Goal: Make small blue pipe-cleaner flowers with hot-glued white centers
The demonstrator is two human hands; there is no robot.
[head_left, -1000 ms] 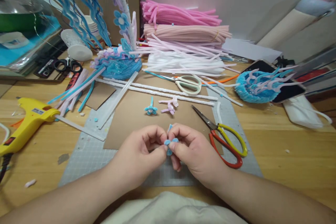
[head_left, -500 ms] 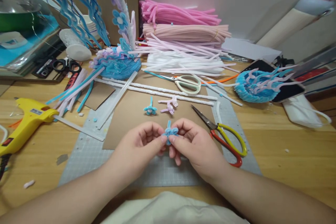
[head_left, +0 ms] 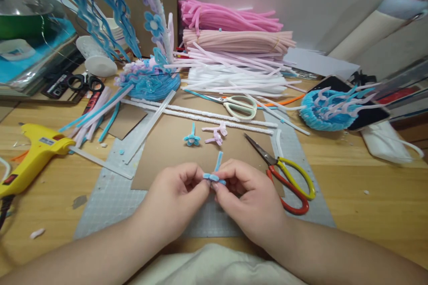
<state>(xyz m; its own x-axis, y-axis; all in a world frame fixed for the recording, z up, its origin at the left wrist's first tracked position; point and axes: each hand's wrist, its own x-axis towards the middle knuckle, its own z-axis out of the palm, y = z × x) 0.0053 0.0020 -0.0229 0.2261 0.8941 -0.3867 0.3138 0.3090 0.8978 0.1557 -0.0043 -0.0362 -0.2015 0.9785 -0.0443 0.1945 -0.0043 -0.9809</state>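
Between my fingertips is a light blue pipe cleaner flower, its short stem pointing up and away from me. My left hand pinches the flower's left side with thumb and fingers. On its right side my right hand grips it the same way, close to the stem. Just beyond my hands, a blue pipe cleaner flower with a pale centre and some pale pink pipe cleaner flowers lie on a cardboard sheet. Scissors with red and yellow handles lie right of my right hand.
A yellow glue gun lies at left on the wooden table. Cream-handled scissors and long white pipe cleaners lie farther back, before bundles of pink pipe cleaners. A blue pipe cleaner piece rests on a phone at right.
Both hands have tilted the light blue flower, so its petals now show edge-on and its stem stands out longer. My hands have lowered slightly.
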